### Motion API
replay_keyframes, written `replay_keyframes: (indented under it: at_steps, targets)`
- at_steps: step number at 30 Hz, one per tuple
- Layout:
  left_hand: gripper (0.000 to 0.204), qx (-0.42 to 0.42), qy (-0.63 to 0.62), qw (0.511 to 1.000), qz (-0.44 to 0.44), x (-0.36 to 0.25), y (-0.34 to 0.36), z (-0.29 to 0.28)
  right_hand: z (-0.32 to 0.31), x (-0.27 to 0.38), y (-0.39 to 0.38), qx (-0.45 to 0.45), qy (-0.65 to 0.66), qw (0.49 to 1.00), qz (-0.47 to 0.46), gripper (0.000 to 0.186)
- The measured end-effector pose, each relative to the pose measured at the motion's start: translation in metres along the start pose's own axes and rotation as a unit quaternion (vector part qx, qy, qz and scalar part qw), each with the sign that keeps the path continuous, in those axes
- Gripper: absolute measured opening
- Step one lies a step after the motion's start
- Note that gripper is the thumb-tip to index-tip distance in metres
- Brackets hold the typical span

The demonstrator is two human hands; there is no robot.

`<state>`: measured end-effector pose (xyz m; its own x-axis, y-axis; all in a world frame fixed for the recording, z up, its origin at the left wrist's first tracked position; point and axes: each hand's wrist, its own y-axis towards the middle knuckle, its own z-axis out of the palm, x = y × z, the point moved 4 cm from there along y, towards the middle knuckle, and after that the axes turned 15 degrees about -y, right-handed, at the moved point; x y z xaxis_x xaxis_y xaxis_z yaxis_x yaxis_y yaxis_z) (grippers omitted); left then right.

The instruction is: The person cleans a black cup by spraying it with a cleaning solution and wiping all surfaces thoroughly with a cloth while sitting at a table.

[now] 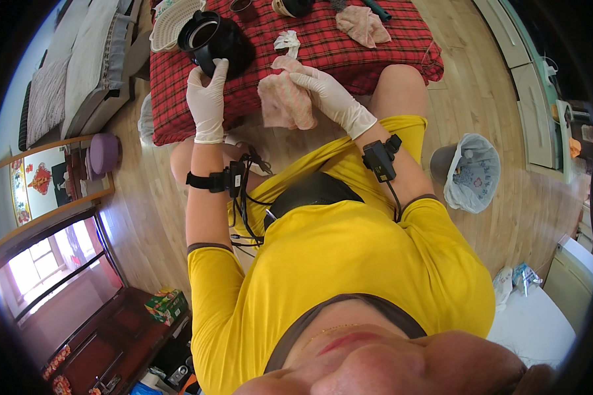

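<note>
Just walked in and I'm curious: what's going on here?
A person in white gloves has the left hand on the black pot at its handle. The right hand holds a pink cloth, apart from the pot. Another cloth lies on the red plaid tablecloth.

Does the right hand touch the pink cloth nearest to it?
Touching. The head view shows the gloved right hand holding the pink cloth, fingertips against its upper part.
</note>
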<state>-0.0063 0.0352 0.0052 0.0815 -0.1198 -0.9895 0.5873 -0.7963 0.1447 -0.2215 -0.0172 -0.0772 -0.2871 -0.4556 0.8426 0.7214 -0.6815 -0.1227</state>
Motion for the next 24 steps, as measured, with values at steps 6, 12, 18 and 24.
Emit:
replay_keyframes:
  at_steps: [6, 12, 18, 24]
  targets:
    - [0.028, 0.052, -0.224, 0.972, 0.049, -0.002, 0.007, 0.000, 0.000, 0.007, -0.004, -0.048, 0.000, 0.998, -0.031, 0.032]
    - [0.034, 0.050, -0.319, 0.946, -0.039, -0.028, -0.012, -0.002, 0.009, 0.038, -0.008, -0.101, -0.065, 0.984, -0.131, 0.033]
    - [0.037, 0.061, -0.256, 0.964, -0.035, -0.027, -0.024, 0.003, 0.069, 0.074, 0.022, -0.125, -0.359, 0.838, -0.392, 0.025]
    - [0.033, 0.143, -0.191, 0.971, 0.008, -0.068, -0.022, 0.018, 0.097, 0.092, 0.061, -0.150, -0.570, 0.588, -0.554, 0.020]
